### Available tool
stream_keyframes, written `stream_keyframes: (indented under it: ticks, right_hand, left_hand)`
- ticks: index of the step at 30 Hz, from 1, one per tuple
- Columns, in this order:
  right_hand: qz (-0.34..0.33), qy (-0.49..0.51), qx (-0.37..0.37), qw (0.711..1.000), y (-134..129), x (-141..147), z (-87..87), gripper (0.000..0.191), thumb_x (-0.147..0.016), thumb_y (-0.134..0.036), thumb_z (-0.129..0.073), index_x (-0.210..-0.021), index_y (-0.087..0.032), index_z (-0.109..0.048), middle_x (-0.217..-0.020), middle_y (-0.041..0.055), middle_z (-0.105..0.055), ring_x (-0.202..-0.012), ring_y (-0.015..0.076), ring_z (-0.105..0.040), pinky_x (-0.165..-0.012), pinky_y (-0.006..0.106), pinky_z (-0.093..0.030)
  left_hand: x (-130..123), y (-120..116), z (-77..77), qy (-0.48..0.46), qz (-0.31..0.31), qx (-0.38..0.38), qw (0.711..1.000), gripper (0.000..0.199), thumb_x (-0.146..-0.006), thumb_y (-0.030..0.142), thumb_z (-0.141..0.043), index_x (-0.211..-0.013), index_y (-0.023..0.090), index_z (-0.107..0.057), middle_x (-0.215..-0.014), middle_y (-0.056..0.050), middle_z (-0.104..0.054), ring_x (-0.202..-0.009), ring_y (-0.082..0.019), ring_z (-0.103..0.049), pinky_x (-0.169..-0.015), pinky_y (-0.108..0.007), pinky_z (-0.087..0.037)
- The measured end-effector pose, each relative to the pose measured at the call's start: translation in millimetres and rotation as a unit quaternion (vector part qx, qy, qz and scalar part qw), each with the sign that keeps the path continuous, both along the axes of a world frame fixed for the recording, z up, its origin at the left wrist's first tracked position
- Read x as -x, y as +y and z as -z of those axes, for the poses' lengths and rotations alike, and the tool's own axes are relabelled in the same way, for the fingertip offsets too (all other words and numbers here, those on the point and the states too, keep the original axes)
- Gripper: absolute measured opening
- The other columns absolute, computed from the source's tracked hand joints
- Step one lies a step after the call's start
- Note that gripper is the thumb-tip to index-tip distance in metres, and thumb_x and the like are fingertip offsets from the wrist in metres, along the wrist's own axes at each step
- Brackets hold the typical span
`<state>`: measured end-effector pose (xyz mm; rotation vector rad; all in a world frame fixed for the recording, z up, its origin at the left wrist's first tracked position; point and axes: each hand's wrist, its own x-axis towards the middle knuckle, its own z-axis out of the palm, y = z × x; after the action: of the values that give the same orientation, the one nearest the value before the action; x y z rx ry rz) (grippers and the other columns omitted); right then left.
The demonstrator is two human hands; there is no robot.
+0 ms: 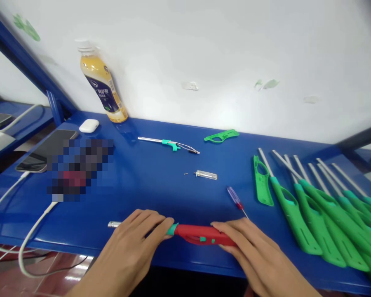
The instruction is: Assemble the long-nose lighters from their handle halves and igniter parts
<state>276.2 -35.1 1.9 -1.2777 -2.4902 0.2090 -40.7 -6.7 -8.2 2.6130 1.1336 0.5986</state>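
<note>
A red lighter with a long metal tube lies crosswise between my hands near the table's front edge. My left hand is wrapped round its tube, beside the teal collar. On the red handle's right end, my right hand grips with thumb and fingers. Beyond them rest a clear fuel tank, a tiny part and a metal tube with teal trigger and wires. Two loose green handle halves lie apart, one at the back. A screwdriver with a purple handle points toward my right hand.
Several green lighters are piled at the right of the blue table. At the left are a juice bottle, a white earphone case, a phone, a blurred-out object and white cables. A white wall stands behind.
</note>
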Motion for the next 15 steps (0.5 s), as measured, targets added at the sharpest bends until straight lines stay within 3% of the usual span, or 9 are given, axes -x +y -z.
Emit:
stream_keyframes:
  ticks: [5, 8, 11, 15]
  right_hand:
    - [-0.032, -0.05, -0.075, 0.995, -9.4, -8.4, -1.5, 0.062, -0.097, -0.006, -0.037, -0.155, -0.026, -0.044, -0.124, 0.0046, -0.071, -0.113, 0.0183, -0.071, -0.094, 0.028, -0.061]
    - [-0.047, -0.119, -0.093, 0.987, -19.8, -15.5, 1.4, 0.065, -0.095, -0.011, -0.038, -0.159, -0.023, -0.038, -0.132, 0.0043, -0.069, -0.115, 0.0237, -0.071, -0.09, 0.031, -0.063]
    - [-0.066, -0.156, -0.117, 0.979, -26.3, -17.5, 2.0, 0.063, -0.097, -0.021, -0.041, -0.16, -0.016, -0.036, -0.14, 0.0047, -0.066, -0.114, 0.0269, -0.072, -0.088, 0.032, -0.064]
    - [-0.069, -0.15, -0.13, 0.978, -25.2, -12.6, -0.1, 0.064, -0.097, -0.015, -0.041, -0.161, -0.017, -0.032, -0.14, 0.0017, -0.066, -0.115, 0.0238, -0.071, -0.092, 0.03, -0.063]
  left_hand:
    - [-3.6, -7.1, -8.3, 0.052, 0.01, -0.031, 0.998, 0.049, -0.094, 0.0, -0.038, -0.135, 0.021, -0.055, -0.119, -0.004, -0.072, -0.106, -0.021, -0.069, -0.098, -0.041, -0.056]
    - [-5.2, -7.0, -16.3, 0.052, 0.018, -0.04, 0.998, 0.049, -0.09, -0.002, -0.035, -0.131, 0.02, -0.054, -0.116, -0.005, -0.074, -0.101, -0.021, -0.071, -0.093, -0.039, -0.06]
    - [-4.6, -5.4, -22.3, 0.034, 0.02, -0.003, 0.999, 0.049, -0.089, -0.001, -0.036, -0.13, 0.021, -0.052, -0.115, -0.006, -0.073, -0.1, -0.019, -0.071, -0.086, -0.032, -0.062]
    - [-2.5, -4.5, -21.0, 0.001, 0.019, 0.072, 0.997, 0.052, -0.09, 0.001, -0.038, -0.134, 0.026, -0.049, -0.115, -0.004, -0.072, -0.099, -0.015, -0.071, -0.08, -0.024, -0.062]
